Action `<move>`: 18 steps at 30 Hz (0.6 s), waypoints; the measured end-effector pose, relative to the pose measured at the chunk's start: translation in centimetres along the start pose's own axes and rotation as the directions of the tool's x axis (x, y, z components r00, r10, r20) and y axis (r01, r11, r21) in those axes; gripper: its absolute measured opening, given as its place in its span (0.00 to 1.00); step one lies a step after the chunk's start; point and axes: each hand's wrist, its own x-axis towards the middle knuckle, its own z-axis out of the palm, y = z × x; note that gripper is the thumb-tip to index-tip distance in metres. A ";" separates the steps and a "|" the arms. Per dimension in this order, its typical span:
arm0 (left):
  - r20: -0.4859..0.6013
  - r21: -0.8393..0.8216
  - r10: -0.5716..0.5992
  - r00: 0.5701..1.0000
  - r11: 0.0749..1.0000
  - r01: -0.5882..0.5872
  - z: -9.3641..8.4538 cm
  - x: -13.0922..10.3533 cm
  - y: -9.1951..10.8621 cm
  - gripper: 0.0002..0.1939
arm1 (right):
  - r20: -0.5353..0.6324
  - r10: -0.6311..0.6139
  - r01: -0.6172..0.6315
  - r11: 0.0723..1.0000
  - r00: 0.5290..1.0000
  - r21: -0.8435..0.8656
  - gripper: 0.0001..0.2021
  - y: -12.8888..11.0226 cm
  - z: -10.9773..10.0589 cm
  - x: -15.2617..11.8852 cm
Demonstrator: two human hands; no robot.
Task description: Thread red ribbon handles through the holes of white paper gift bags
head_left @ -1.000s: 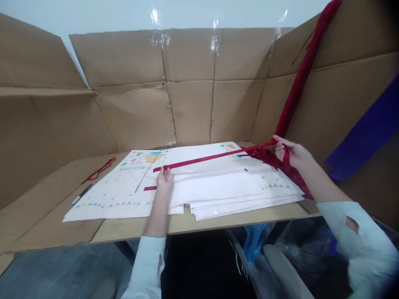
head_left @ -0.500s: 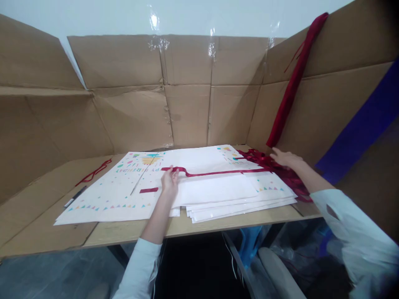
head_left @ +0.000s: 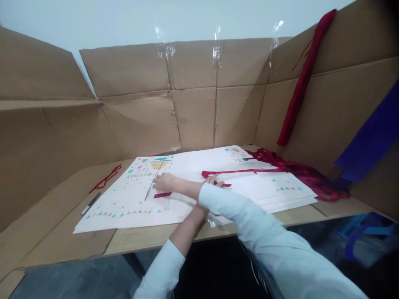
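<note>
My right hand [head_left: 165, 182] reaches across over my left forearm. Its fingers bend down onto the printed birthday sheet [head_left: 124, 199], beside a thin dark rod-like line [head_left: 149, 192] and just above a short red ribbon piece [head_left: 163, 194]; what they pinch, if anything, is hidden. Partly covered by my right sleeve, my left hand [head_left: 214, 180] has its fingers closed around a long red ribbon [head_left: 240, 171]. This ribbon folds back near the hand, and its far end runs right across a stack of white sheets [head_left: 262, 193].
A heap of red ribbons [head_left: 311, 174] lies at the table's right. More red ribbon [head_left: 299, 95] and a blue strip [head_left: 368, 137] hang along the right cardboard wall [head_left: 330, 104]. A pen [head_left: 90, 203] and a thin red ribbon loop [head_left: 106, 178] lie at left.
My right hand has left the ribbon heap and crossed leftward over my left arm. My left hand has moved right, folding the long ribbon's end. The view has shifted a little.
</note>
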 end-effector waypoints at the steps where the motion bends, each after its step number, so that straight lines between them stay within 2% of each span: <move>1: 0.047 0.050 0.049 0.998 0.997 -0.051 0.1 0.1 -0.2 0.11 | -0.003 -0.016 0.016 1.000 1.000 -0.001 0.12 -1.2 0.8 1.4; 3: 0.147 0.193 0.134 0.980 0.968 -0.161 0.2 0.4 -0.4 0.12 | -0.041 0.003 -0.003 1.000 0.999 0.007 0.11 -2.7 2.2 3.3; 6: 0.207 0.342 0.135 0.969 0.918 -0.201 0.3 0.8 -0.6 0.14 | -0.100 0.014 -0.014 1.000 0.995 -0.002 0.10 -3.1 3.5 4.6; 9: 0.227 0.368 0.099 0.969 0.912 -0.180 0.6 1.0 -0.4 0.16 | -0.080 -0.093 0.088 0.994 0.992 -0.060 0.09 -2.5 4.2 5.2; 12: 0.244 0.366 0.048 0.969 0.920 -0.138 0.8 1.3 0.0 0.16 | -0.080 -0.234 0.224 0.967 0.969 -0.122 0.09 -2.3 4.4 5.2; 15: 0.283 0.350 0.006 0.959 0.931 -0.109 0.3 1.5 -0.2 0.15 | -0.254 -0.310 0.262 0.943 0.916 -0.207 0.12 -2.5 3.6 4.9; 16: 0.294 0.314 0.007 0.956 0.944 -0.104 -0.2 1.4 -0.4 0.14 | -0.327 -0.299 0.235 0.946 0.896 -0.222 0.13 -2.6 3.0 4.8; 18: 0.287 0.137 -0.002 0.958 0.990 -0.039 -1.6 1.3 -1.1 0.10 | -0.452 -0.233 0.151 0.966 0.861 -0.210 0.15 -2.4 1.0 4.4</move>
